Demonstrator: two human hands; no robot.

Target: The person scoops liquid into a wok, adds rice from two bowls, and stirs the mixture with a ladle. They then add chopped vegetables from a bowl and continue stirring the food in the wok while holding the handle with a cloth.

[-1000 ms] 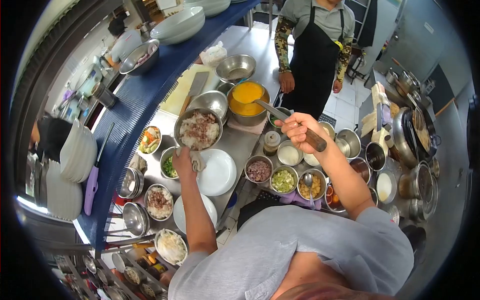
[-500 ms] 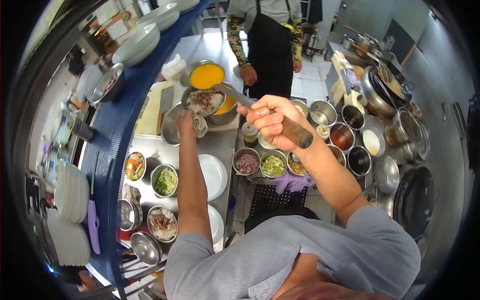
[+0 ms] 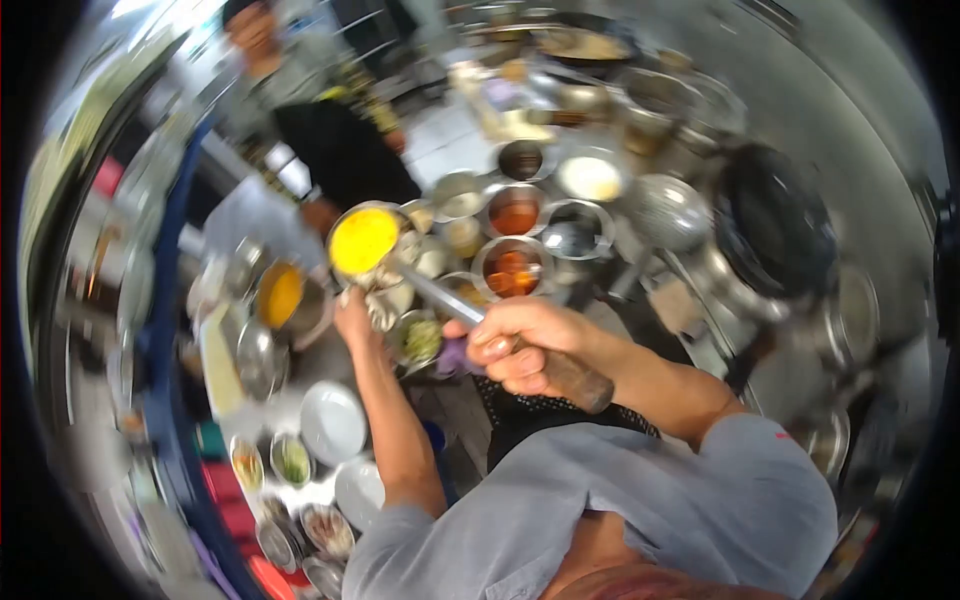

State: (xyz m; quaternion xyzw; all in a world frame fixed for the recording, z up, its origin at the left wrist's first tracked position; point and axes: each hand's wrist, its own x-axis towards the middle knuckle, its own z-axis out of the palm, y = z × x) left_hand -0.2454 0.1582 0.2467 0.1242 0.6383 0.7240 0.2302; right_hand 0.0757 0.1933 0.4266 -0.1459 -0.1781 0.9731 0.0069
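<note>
Nearest, right hand: our right hand (image 3: 525, 345) is closed round the wooden grip of the ladle (image 3: 363, 240), whose long shaft reaches out to the upper left of the frame. With the load so far from our fist, a small roll of the wrist could tip it.

Ladle cup: it looks full of yellow liquid close to its rim; a jolt or quick turn of our body could slop it over.

Left hand: our left hand (image 3: 352, 315) grips the edge of the metal bowl (image 3: 383, 278) with a cloth (image 3: 382, 308) at left of centre. A slipping fold could let the bowl tilt and lose its pale food; blur hides how firm our hold is.

Chopped greens: their pot (image 3: 420, 342) sits just below the bowl in the frame, where drips could fall in.

White plates: these (image 3: 333, 422) lie on the desk (image 3: 290, 385) at lower left, within reach of a splash if our load swung that way.

Red pots: two (image 3: 515, 210) stand right of the ladle cup; a sideways swing could knock one or drip into it.

Other person: someone (image 3: 345, 150) stands close beyond the bowl, upper left; a step by either of us could bump it.
</note>
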